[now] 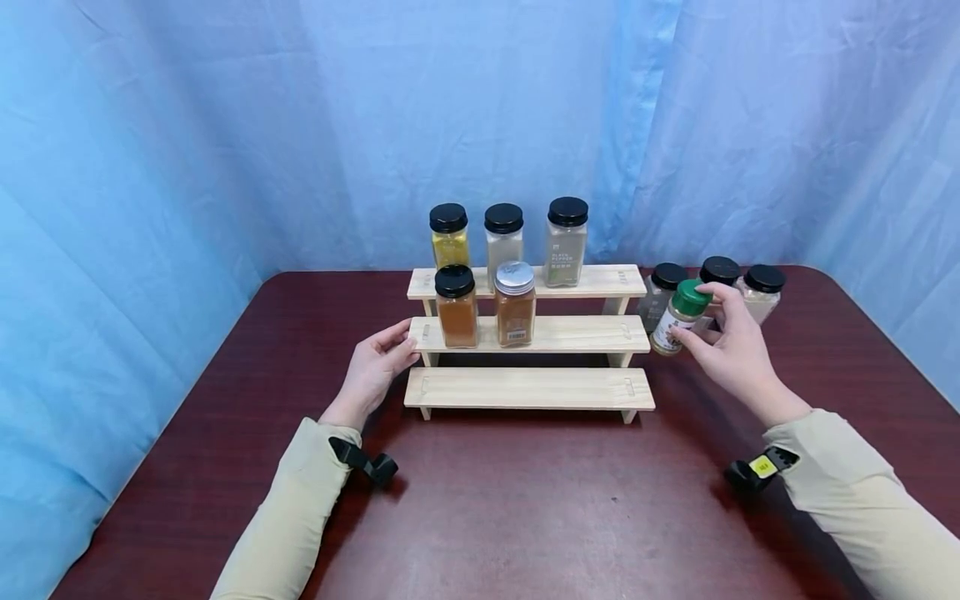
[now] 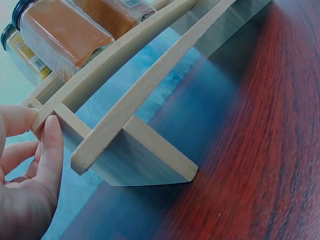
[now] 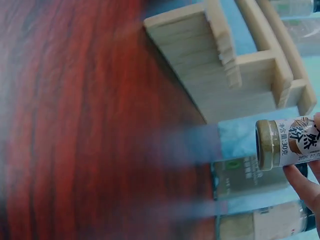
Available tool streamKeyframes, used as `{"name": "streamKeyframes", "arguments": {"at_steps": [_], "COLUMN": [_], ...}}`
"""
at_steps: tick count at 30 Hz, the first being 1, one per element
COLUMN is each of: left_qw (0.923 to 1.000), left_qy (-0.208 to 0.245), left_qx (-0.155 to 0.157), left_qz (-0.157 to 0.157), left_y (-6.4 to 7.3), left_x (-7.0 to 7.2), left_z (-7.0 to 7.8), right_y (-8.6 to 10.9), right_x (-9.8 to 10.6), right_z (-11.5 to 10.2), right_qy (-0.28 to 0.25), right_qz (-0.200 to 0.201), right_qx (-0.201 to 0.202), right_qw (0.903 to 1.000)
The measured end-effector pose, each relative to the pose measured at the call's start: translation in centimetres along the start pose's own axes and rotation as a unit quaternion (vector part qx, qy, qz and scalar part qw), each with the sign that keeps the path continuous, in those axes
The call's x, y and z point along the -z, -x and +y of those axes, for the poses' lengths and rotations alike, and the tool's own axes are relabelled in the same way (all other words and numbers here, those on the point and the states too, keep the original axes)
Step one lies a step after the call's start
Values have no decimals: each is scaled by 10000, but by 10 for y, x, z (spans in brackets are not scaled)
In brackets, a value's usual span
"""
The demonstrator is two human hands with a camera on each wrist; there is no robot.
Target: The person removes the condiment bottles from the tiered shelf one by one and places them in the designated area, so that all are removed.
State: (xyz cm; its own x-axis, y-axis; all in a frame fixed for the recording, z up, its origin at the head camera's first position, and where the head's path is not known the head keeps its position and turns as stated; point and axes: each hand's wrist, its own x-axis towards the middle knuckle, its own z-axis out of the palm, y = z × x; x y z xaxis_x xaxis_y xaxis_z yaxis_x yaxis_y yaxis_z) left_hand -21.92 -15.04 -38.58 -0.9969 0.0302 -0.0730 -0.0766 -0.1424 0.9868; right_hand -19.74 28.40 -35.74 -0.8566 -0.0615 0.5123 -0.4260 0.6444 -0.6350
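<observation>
My left hand (image 1: 377,367) pinches the left end of the middle shelf of a three-tier wooden rack (image 1: 525,387) between thumb and fingers. In the right hand (image 1: 731,342) is a small spice jar with a green cap (image 1: 678,317), gripped by cap and body and tilted, just right of the rack. Its label (image 3: 299,141) and base show in the right wrist view. On the middle shelf stand a black-lidded jar of orange-brown powder (image 1: 457,321) and a silver-lidded one (image 1: 515,317). The top shelf bears a yellow-filled jar (image 1: 450,246), a pale jar (image 1: 504,242) and a black pepper jar (image 1: 566,250).
Behind the right hand, several black-lidded jars stand on the dark red table (image 1: 525,500), among them a grey one (image 1: 660,292) and a pale one (image 1: 761,292). Light blue curtains (image 1: 465,108) hang behind and at both sides.
</observation>
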Motion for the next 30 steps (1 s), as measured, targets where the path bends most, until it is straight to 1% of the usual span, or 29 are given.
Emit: {"name": "streamKeyframes", "arguments": {"at_steps": [4, 12, 16, 21, 30], "left_qw": [10000, 10000, 10000, 10000, 10000], "left_qy": [5, -40, -14, -64, -62], "left_qx": [-10, -45, -53, -12, -47], "left_qz": [10, 8, 6, 27, -20], "left_y": [0, 0, 0, 0, 0], "left_x": [0, 0, 1, 1, 2], "left_z": [-1, -1, -1, 0, -1], "right_y": [2, 3, 2, 2, -1], "right_x": [-2, -6, -7, -8, -12], "right_z": [9, 24, 27, 30, 34], "right_qy": [170, 294, 380, 314, 267], "right_qz": [-104, -367, -453, -541, -572], "right_qx": [-49, -110, -220, -368, -369], "right_qw": [9998, 9988, 9980, 9974, 9973]}}
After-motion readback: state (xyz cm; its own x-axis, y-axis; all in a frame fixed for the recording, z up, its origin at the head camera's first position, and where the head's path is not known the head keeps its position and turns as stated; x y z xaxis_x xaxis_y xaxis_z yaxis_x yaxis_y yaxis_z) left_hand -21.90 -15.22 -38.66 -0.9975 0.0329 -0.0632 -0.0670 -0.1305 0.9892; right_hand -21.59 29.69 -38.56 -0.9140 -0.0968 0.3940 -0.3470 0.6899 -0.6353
